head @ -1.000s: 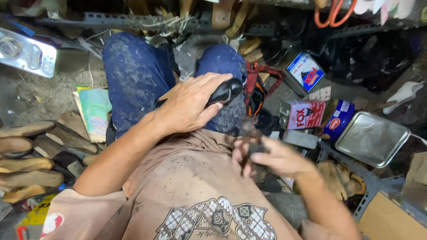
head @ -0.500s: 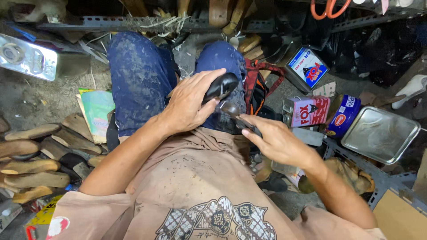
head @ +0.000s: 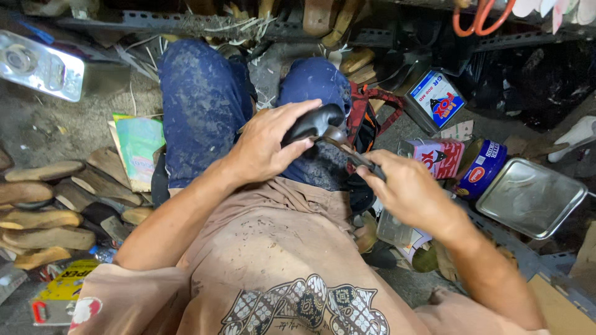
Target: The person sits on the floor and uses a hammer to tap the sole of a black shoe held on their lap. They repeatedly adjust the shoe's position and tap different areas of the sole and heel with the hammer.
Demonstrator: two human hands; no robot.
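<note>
1. Left hand [head: 270,146] at centre frame, fingers clenched over a black shoe [head: 313,123], pinning it down on the right knee [head: 313,87] for a steady base.
2. Right hand [head: 406,192] just right of centre, fingers clenched around a dark-handled tool [head: 357,160]; tip angled up-left, touching the shoe's underside just below the left hand's fingertips.
3. Shoe tilted with its edge turned toward the tool, probably to open that edge to the tip.
4. Blue, dust-smeared trousers [head: 202,105] filling upper centre; lap serving as the worktop here.
5. Tins clustered at right of frame, near the tool hand: a blue-and-white rectangular can [head: 437,99], a pink carton [head: 437,158], a round blue tin [head: 484,170], and a shiny metal tray [head: 534,198].
6. Left edge of frame: a stack of worn soles [head: 37,205] on the floor, well apart from both hands.
7. Upper left: a dented silver can [head: 40,65] lying on its side.
</note>
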